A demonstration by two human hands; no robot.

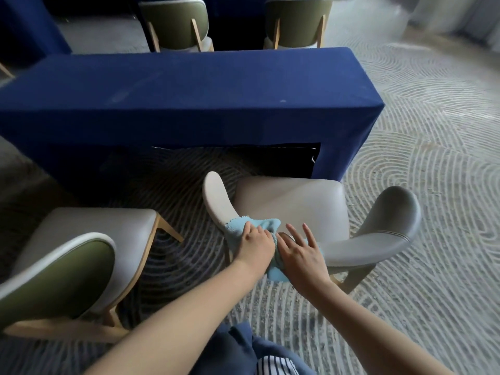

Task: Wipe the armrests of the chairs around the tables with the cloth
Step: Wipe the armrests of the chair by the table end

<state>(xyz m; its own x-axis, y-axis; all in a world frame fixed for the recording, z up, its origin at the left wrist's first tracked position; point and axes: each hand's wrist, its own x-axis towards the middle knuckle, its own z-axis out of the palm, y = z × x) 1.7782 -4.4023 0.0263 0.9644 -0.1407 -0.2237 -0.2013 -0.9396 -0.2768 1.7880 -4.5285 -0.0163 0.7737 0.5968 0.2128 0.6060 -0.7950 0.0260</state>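
- Pressing down on a light blue cloth, the left hand has its fingers curled over the fabric, its grip closed on a bunched part of it.
- The cloth lies across the rear end of the left armrest of a grey chair, where the armrest curves into the back.
- The right hand lies flat just beside the left, fingers spread and open, palm on the cloth and chair back, gripping nothing.
- The right armrest curves away on the far side, bare.
- The chair faces a desk draped in dark blue fabric, its seat near the desk's edge.
- A second chair, green-backed with wooden legs, stands to the left, well apart.
- Two more green-backed chairs stand beyond the desk.
- Patterned carpet covers the floor.
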